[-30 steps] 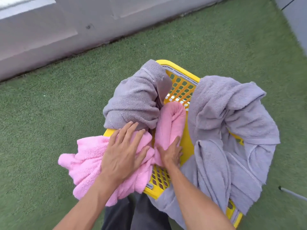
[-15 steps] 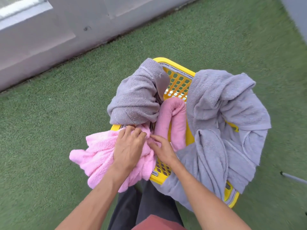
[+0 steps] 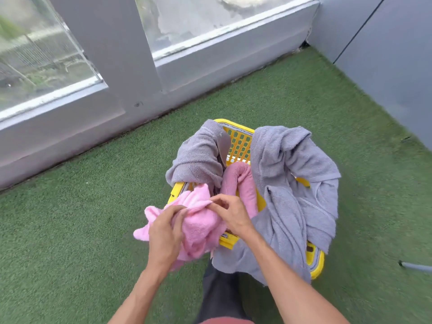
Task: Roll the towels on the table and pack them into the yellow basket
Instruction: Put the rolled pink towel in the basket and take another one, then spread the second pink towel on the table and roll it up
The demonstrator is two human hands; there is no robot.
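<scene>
A yellow basket point(image 3: 239, 141) stands on green turf, stuffed with towels. A loose light-pink towel point(image 3: 198, 220) hangs over its near-left corner. My left hand point(image 3: 164, 230) grips a bunch of that towel from the left. My right hand point(image 3: 230, 215) pinches its upper edge beside the basket rim. A darker pink rolled towel point(image 3: 240, 181) stands inside the basket. One grey towel point(image 3: 198, 157) drapes over the left rim, and a larger grey towel point(image 3: 294, 188) spills over the right side.
Green artificial turf point(image 3: 81, 230) covers the floor. A grey wall with windows point(image 3: 117, 94) runs along the back, and a grey panel point(image 3: 385, 66) closes the right side. A thin grey rod point(image 3: 416, 267) lies at the far right. My dark trouser leg point(image 3: 219, 293) is below the basket.
Both hands went from pressing flat on the pink towel to gathering and lifting it. The camera tilted up, showing more wall and window.
</scene>
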